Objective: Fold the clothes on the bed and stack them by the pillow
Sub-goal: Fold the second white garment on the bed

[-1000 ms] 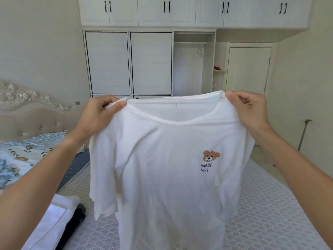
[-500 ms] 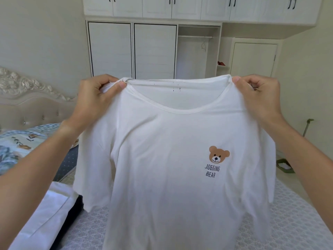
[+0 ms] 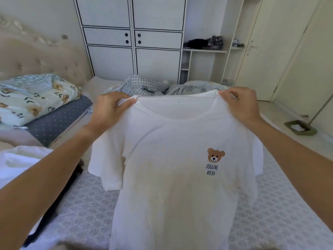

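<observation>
Here the white T-shirt (image 3: pixel 173 177) hangs in the air above the bed (image 3: pixel 270 213), printed side toward the camera, with the bear print (image 3: pixel 215 155) on the chest. The left hand (image 3: pixel 110 110) pinches the shoulder seam on one side of the collar, fingers curled into a small bunch of cloth; the right hand (image 3: pixel 240 105) pinches the matching seam on the other side. The shirt's body and both sleeves fall free below the collar, and its hem runs out of view below the shirt, so contact with the bed cannot be told. Beyond the shirt lies a heap of checked blue clothes (image 3: pixel 144 85), unfolded; to the shirt's left, toward the headboard (image 3: pixel 36 56), rests the floral pillow (image 3: pixel 32 98), and nearer the camera on that side a folded white garment (image 3: pixel 19 159) over something dark (image 3: pixel 54 204). Judged risks: since the cloth is limp, a lowering onto the bed that is uneven between the hands would probably leave a sleeve doubled under the body or a skewed centre line, giving a lopsided fold. The left hand's bunched hold may crease the shoulder. Laying the shirt too close to the heap could catch loose cloth in the fold.
</observation>
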